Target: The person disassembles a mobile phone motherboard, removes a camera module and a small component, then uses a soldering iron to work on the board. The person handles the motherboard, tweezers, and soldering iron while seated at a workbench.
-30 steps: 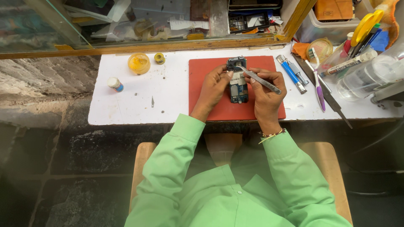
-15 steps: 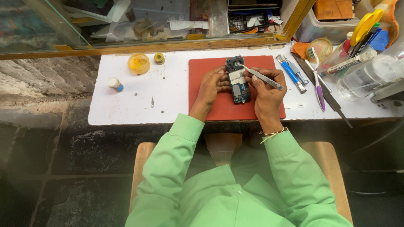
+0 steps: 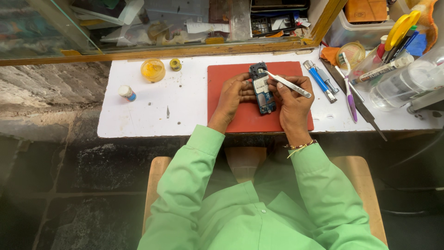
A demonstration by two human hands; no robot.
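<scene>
On the red mat [image 3: 240,121] at the middle of the white worktop [image 3: 185,106], an opened phone [image 3: 262,88] with its circuit board exposed lies with its long axis running away from the person, its top end toward the glass-fronted counter at the back. The left hand [image 3: 233,95] lies against the phone's left edge, fingers curled and pressed to its side, steadying it. The right hand [image 3: 292,99] sits just right of the phone and pinches metal tweezers [image 3: 287,85] between thumb and fingers; the tweezers slant up and to the left, so that their tip meets the board near its upper end, close to the top right corner. Both hands are equally near, one on each flank, but only the right one carries a tool, and the tip comes in across the phone's short width rather than along its length. Right of the mat lie a blue-handled screwdriver [image 3: 321,83] and a purple toothbrush [image 3: 348,90]; to the left stand a small yellow pot [image 3: 153,70] and a little white bottle [image 3: 126,93], well apart from the hands.
</scene>
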